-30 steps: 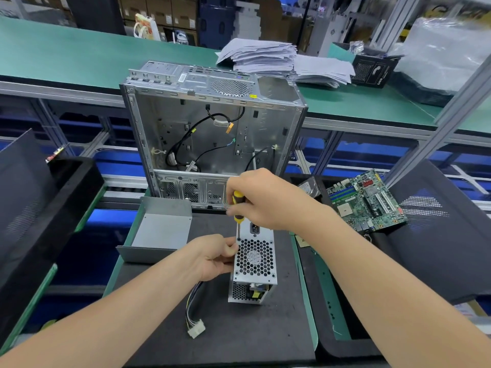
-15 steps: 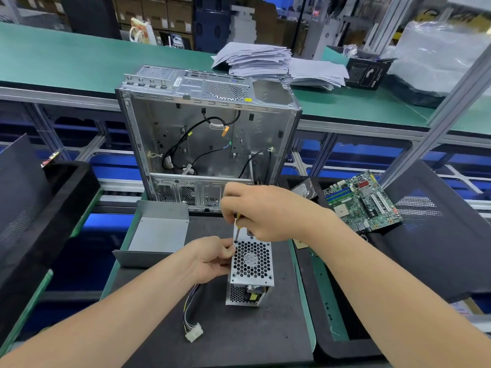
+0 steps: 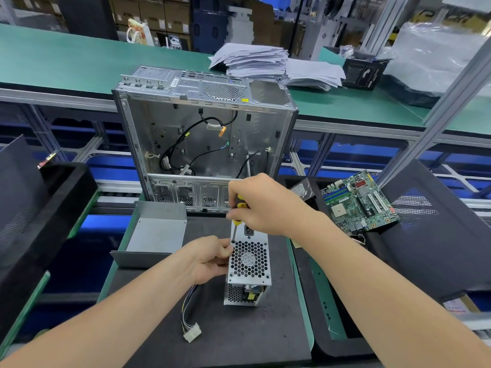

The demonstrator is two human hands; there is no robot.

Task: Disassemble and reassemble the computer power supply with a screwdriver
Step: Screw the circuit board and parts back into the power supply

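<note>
A small silver power supply (image 3: 249, 264) with a honeycomb fan grille stands on the dark mat, its wire bundle and white connector (image 3: 191, 332) trailing to the lower left. My left hand (image 3: 210, 258) grips its left side at the upper corner. My right hand (image 3: 257, 205) holds a yellow-and-black screwdriver (image 3: 237, 217) upright, tip down at the grille's top-left corner screw. The power supply's grey metal cover (image 3: 156, 235) lies apart on the mat to the left.
An open computer case (image 3: 204, 134) stands upright behind the mat. A green motherboard (image 3: 356, 200) and a hard drive (image 3: 303, 191) lie in the black tray at right. Another black tray (image 3: 39, 203) sits at left. Paper stacks (image 3: 255, 61) rest on the green bench beyond.
My right hand has shifted slightly on the screwdriver handle, as if turning it. The tip stays on the corner screw and my left hand keeps its hold.
</note>
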